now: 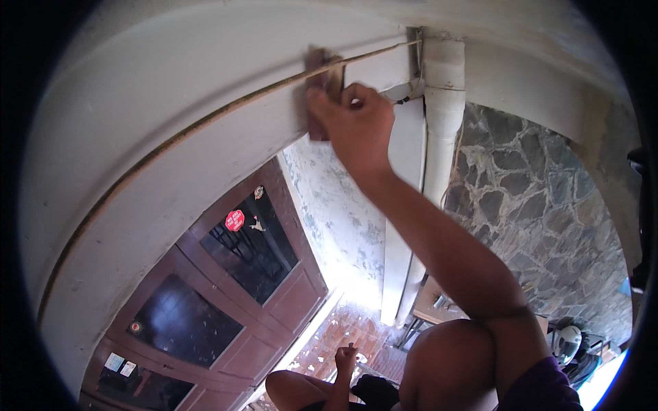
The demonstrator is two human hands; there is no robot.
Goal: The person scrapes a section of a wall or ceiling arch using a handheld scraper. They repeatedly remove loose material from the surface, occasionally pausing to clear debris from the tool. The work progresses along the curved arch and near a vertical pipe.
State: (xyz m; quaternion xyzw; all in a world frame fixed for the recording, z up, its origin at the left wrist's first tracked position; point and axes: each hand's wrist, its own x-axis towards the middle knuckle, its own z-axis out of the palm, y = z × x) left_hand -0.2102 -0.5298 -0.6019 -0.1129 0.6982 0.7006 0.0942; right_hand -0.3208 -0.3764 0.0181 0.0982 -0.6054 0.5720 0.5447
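Observation:
My right hand (358, 127) is raised high against the white wall, its fingers closed round a dark reddish-brown sheet (317, 127) that looks like sandpaper. A tan, block-like piece (335, 77) shows beside the sheet, close to my fingers. Both lie at a thin brown strip (226, 109) that runs along the wall; blur hides how they touch it. Far below, near my knees, my left hand (345, 361) is closed, with a small greyish tip (352, 346) showing above the fingers. What that tip belongs to is too small to tell.
Brown double doors (257, 329) with dark glass panes stand below the wall at left. A white vertical pipe (444, 103) rises right of my right hand, with a stone-clad wall (528, 185) beyond. Below are a wooden table (432, 308), a white helmet (567, 344) and a speckled tiled floor (336, 329).

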